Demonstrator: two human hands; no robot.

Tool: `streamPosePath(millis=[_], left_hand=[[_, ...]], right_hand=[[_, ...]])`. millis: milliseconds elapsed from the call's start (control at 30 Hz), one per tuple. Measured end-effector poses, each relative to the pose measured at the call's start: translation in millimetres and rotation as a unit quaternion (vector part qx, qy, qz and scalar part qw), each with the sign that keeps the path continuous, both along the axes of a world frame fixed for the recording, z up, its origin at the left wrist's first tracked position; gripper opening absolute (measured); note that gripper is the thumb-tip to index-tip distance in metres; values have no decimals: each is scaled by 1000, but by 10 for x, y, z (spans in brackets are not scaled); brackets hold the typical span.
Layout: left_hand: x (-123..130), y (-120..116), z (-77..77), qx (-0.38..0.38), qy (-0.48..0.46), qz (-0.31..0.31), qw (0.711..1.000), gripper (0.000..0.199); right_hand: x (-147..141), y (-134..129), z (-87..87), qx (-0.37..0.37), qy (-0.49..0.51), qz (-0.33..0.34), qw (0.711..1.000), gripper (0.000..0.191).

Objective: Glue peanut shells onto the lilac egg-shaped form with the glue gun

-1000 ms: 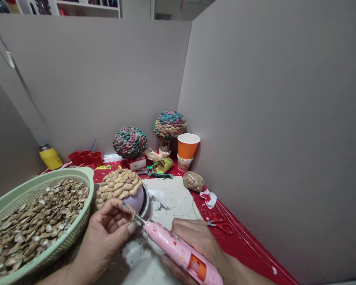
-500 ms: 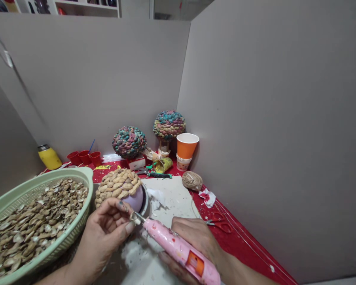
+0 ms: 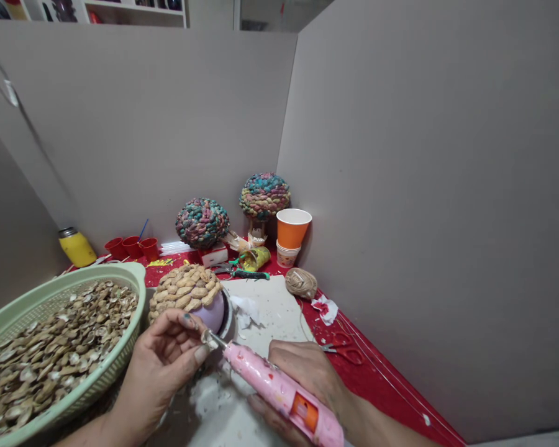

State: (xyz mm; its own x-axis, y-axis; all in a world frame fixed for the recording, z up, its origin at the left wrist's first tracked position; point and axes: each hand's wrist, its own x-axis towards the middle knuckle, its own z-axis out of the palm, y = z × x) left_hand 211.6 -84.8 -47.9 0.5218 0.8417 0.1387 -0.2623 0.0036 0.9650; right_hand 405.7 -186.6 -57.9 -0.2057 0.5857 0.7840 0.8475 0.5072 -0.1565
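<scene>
My left hand (image 3: 168, 357) pinches a small peanut shell (image 3: 209, 339) between thumb and fingertips. The metal tip of a pink glue gun (image 3: 274, 385) meets that shell. My right hand (image 3: 307, 379) is wrapped round the glue gun, its lower fingers partly hidden by the body. Just behind my left hand, a lilac ball (image 3: 213, 314) rests in a round dish, its upper part covered with rows of peanut shells (image 3: 186, 288). To the left stands a green basket (image 3: 141, 310) holding many loose shells.
At the back are two multicoloured shell balls (image 3: 202, 222), red cups (image 3: 149, 248), a yellow bottle (image 3: 77, 247), an orange cup (image 3: 292, 231) and pliers (image 3: 251, 274). Twine (image 3: 300, 283), stained tissue (image 3: 326, 309) and red scissors (image 3: 347, 349) lie right. Grey panels (image 3: 400, 186) enclose the table.
Almost nothing differs. My hands, the shell and the glue gun have shifted very slightly left in the view; both grips are unchanged.
</scene>
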Motion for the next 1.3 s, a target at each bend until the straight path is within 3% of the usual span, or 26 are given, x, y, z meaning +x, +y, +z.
streamPosePath(millis=[233, 433, 1300], left_hand=[[-2, 8, -19, 8, -10, -3, 1000, 23], [0, 36, -39, 24, -9, 0, 1000, 22], [-12, 81, -34, 63, -15, 17, 998, 22]], right_hand=[[2, -28, -8, -25, -21, -11, 999, 37], [-12, -6, 40, 4, -29, -14, 999, 42], [2, -8, -7, -4, -37, -33, 999, 42]])
